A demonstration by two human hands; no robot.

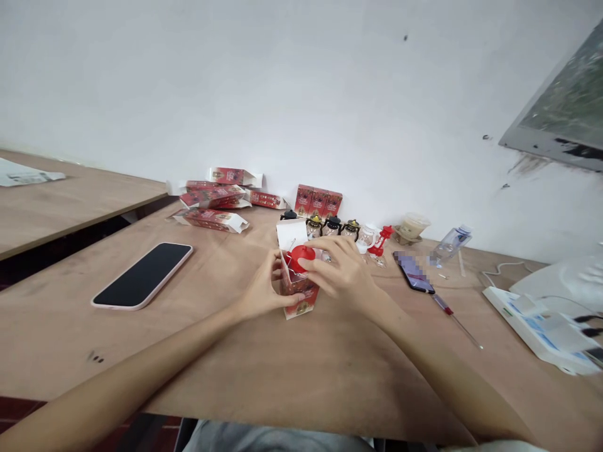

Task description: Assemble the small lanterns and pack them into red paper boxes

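Observation:
A red printed cardboard box (301, 300) stands on the table with its white top flap raised. My left hand (264, 285) is closed around the box's left side, thumb across the front. A small red lantern (301, 257) sits partly inside the box's open top, its domed cap showing and its lower part hidden. My right hand (342, 270) pinches the lantern's cap from the right. Just behind the hands is a row of small lanterns, among them a black one (332, 226), a white one (369, 237) and another red one (382, 240).
Several red boxes (214, 196) lie piled at the back left; three more (318, 201) stand by the wall. A pink-cased phone (144, 276) lies left. On the right are another phone (413, 271), a screwdriver (455, 317), a plastic bottle (451, 245), a cup (412, 226) and a power strip (537, 329).

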